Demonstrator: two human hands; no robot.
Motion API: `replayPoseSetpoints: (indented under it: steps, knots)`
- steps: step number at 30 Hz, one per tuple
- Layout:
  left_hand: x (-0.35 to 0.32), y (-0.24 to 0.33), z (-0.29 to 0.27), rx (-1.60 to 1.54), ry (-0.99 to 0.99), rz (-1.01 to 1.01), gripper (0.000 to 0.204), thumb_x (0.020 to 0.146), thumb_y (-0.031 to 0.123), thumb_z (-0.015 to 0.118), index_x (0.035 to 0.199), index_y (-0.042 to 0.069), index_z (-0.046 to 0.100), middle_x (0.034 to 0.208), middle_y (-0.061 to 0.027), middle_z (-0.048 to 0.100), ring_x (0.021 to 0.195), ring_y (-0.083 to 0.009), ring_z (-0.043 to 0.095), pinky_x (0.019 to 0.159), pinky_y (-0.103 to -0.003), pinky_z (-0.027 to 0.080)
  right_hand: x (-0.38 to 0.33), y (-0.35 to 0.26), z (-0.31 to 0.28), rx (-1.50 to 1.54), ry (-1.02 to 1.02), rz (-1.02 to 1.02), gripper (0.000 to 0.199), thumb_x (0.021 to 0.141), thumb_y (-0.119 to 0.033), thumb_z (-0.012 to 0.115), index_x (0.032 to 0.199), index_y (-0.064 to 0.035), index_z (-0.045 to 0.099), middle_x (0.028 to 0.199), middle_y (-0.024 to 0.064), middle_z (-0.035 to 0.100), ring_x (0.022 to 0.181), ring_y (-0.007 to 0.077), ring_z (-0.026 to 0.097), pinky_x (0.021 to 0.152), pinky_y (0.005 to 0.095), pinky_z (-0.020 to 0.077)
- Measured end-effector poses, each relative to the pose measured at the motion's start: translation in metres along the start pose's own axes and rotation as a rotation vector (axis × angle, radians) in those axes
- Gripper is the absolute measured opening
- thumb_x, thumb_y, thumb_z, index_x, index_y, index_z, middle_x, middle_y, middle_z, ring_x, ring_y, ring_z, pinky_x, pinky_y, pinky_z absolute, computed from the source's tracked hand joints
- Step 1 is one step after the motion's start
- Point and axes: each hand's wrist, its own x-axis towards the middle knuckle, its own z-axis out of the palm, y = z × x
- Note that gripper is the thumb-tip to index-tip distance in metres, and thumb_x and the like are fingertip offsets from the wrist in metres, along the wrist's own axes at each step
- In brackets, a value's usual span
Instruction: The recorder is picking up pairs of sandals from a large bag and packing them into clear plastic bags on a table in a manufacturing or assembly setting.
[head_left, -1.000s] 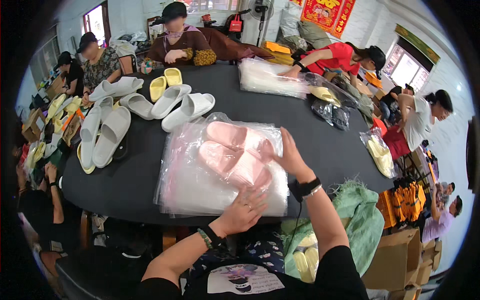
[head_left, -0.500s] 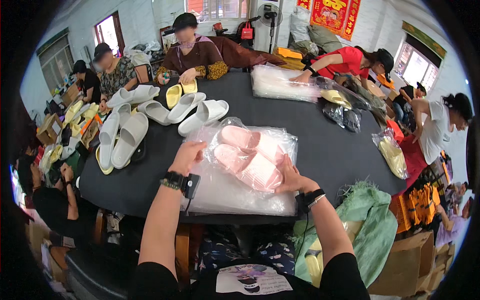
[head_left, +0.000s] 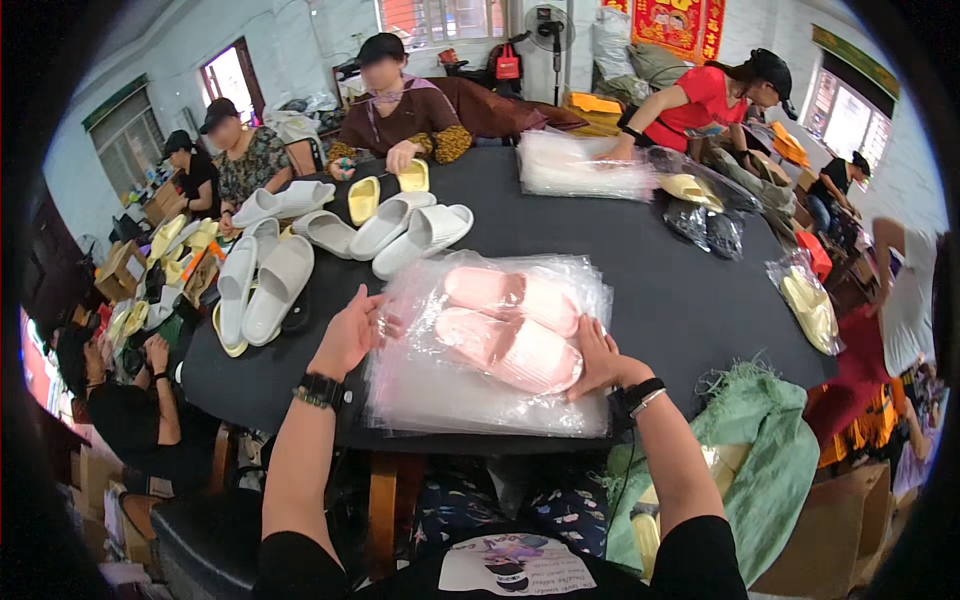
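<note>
Two pink slippers [head_left: 478,338] lie side by side in a clear plastic bag [head_left: 425,290], on top of a stack of flat clear bags [head_left: 490,410]. At the bag's left edge is my left hand [head_left: 350,332], its fingers apart and its fingertips over or against the plastic; contact is hard to tell. My right hand [head_left: 602,362] rests against the right end of the slippers, with its fingers stretched along the bag and not wrapped round anything. Both wrists carry dark bands.
Grey slippers [head_left: 280,290] and a few yellow ones [head_left: 364,200] stand on the dark table [head_left: 680,310] to the left. Another bag stack [head_left: 570,165] lies at the far side by a co-worker in red. A bagged yellow pair [head_left: 808,300] and a green sack [head_left: 765,460] are at right.
My left hand has loosened from a closed hold at the bag's edge and spread its fingers. The bagged slippers lie flatter on the stack, my right hand still against their end.
</note>
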Motion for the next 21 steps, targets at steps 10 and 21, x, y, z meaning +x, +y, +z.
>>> replayPoseSetpoints:
  steps: [10, 21]
  knots:
    - [0.072, -0.007, 0.017, 1.099, -0.015, -0.155, 0.041, 0.092, 0.04, 0.061, 0.093, -0.001, 0.068, 0.074, -0.0084, 0.068, 0.063, -0.0178, 0.063, 0.052, -0.03, 0.045, 0.0, 0.006, 0.004, -0.028, -0.037, 0.036, 0.171, 0.032, -0.067, 0.089, 0.152, -0.0002, -0.014, 0.162, 0.0218, -0.006, 0.15, 0.034, -0.013, 0.12, 0.046, 0.0008]
    - [0.032, -0.022, 0.03, 0.731, 0.136, 0.07, 0.021, 0.092, 0.022, 0.062, 0.089, 0.001, 0.06, 0.061, -0.0002, 0.052, 0.052, -0.0101, 0.049, 0.048, -0.026, 0.04, -0.004, -0.01, -0.003, -0.092, -0.027, 0.029, 0.165, 0.038, -0.06, 0.091, 0.153, -0.0002, -0.011, 0.162, 0.0221, -0.004, 0.15, 0.0352, -0.012, 0.12, 0.0461, 0.0013]
